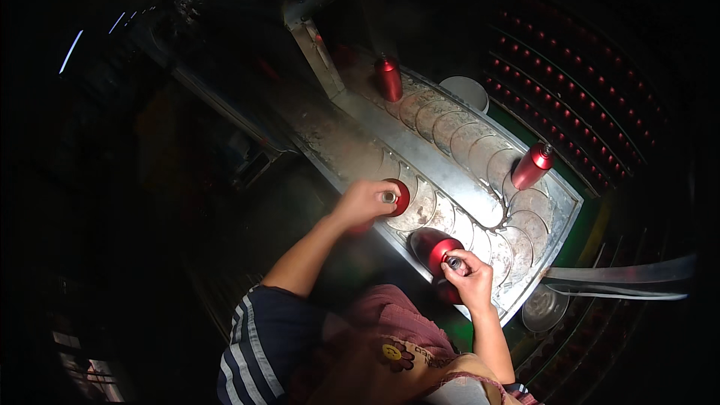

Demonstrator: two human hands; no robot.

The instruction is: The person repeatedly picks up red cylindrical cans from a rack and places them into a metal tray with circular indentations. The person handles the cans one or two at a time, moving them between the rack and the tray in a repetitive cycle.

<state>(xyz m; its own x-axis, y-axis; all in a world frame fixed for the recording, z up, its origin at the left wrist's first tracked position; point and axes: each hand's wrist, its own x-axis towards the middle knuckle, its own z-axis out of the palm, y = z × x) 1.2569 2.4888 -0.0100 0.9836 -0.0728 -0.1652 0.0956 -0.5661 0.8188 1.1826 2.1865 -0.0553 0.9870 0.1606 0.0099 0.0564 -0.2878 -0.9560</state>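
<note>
My left hand closes its fingers round the neck of a shiny red metal bottle, which stands on the near lane of a looped plate conveyor. Closer to me, my right hand grips the neck of another red metal bottle. That bottle leans over the conveyor's near edge, its neck toward me; whether its base touches the plates I cannot tell. Below it, partly hidden by my right hand, is a further dark red shape.
Two more red bottles, one at the far lane and one near the right bend, stand on the conveyor. A metal frame arches over its far end. Racks with many red items fill the right background. A round pan sits beside the conveyor.
</note>
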